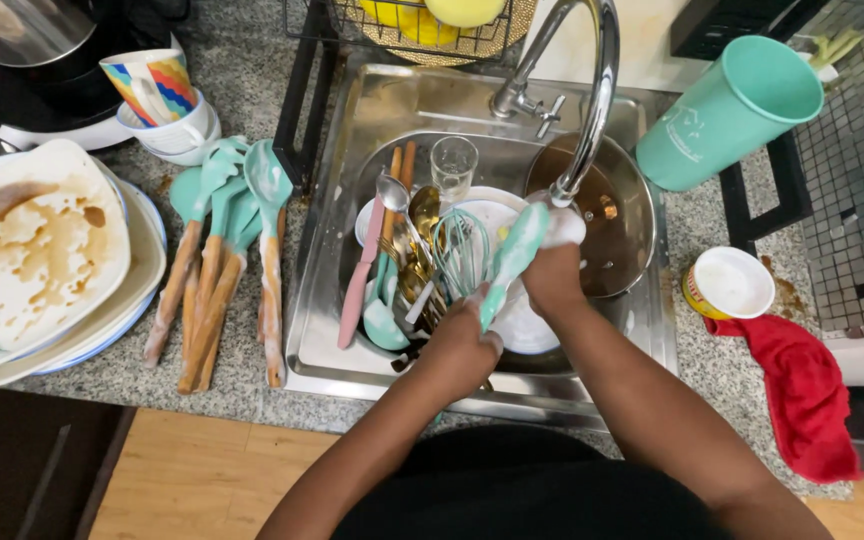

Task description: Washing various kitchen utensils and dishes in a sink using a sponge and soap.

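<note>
Seen from above, a person's two bare hands work over a crowded stainless steel sink (pixel 324 300) set into a speckled grey stone table (pixel 242 85). The left hand (pixel 462 345) has its fingers pressed together around the lower end of a mint-green silicone utensil (pixel 514 255) smeared with white soap, held slanted above the sink; its handle is hidden inside the fist. The right hand (pixel 552 270) closes on a foamy white sponge (pixel 564 228) pressed against the utensil's upper end, and the foam hides those fingers' tips. The curved chrome tap (pixel 592 100) crosses just above the sponge. Below the hands lie white plates (pixel 527 325), a mint wire whisk (pixel 460 250), gold cutlery (pixel 417 280), a pink-handled spoon (pixel 362 270), a small clear glass (pixel 453 165) and a brown-stained metal bowl (pixel 612 215), overlapping so that little basin shows. Left of the sink, mint spatulas with wooden handles (pixel 217 270) lie beside stacked dirty plates (pixel 32 260) cut off by the picture's edge. To the right lie a tipped mint plastic cup (pixel 727 110), a white-lidded yellow tub (pixel 730 285) and a red cloth (pixel 802 395) hanging over the table's front edge.
</note>
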